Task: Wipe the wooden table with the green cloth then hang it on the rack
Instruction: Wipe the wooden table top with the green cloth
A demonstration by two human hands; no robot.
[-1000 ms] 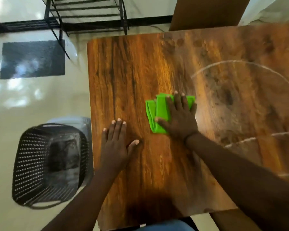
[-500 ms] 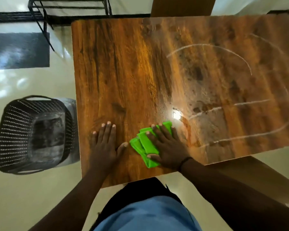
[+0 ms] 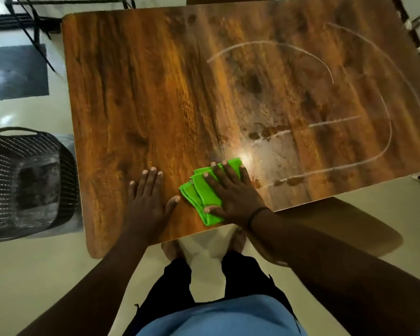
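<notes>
Nearest me I see two bare feet [image 3: 238, 241] on pale glossy floor, below dark trousers and a blue top. My two hands rest on the wooden table [image 3: 155, 93], a rounded-corner slab with streaky brown grain. My right hand [image 3: 230, 192], a thin dark band at its wrist, lies flat with fingers spread, pressing down on the one green cloth [image 3: 204, 197], a folded, soft-looking square near the table's front edge. My left hand [image 3: 147, 201] lies flat and open just beside it, holding nothing. Beyond the cloth, pale curved smear lines [image 3: 325, 132] and a glare spot mark the top. Left of the table stands one black perforated basket [image 3: 22, 175]; farther off lie a dark mat [image 3: 15, 71] and a black metal rack [image 3: 34, 18].
</notes>
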